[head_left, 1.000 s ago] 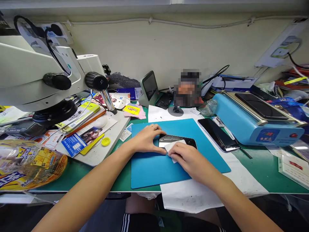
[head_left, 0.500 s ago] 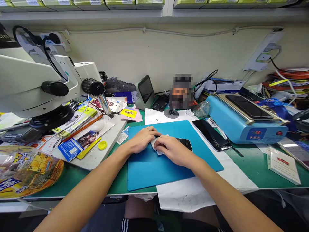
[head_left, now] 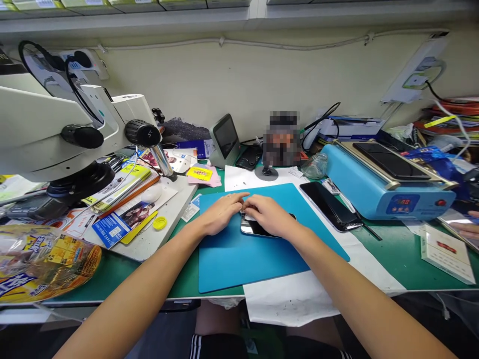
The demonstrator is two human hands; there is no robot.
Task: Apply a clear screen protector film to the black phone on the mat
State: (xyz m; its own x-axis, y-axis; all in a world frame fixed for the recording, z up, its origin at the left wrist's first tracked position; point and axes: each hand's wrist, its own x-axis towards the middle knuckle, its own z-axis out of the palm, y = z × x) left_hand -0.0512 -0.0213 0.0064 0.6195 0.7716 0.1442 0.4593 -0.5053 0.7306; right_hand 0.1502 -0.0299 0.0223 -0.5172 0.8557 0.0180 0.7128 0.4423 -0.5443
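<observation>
Head view: left hand (head_left: 223, 212) flat against phone (head_left: 258, 230), right hand (head_left: 272, 217) atop, grip unclear; second phone (head_left: 329, 206), blue machine (head_left: 389, 194) rightward.

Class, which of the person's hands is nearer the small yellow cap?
Left. The left hand lies to the right of the yellow cap; the right hand rests farther right, on the phone.

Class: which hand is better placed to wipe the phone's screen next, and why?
Probably the right hand: it lies over the phone with a white wipe under its fingers. The left hand only rests at the phone's left end.
</observation>
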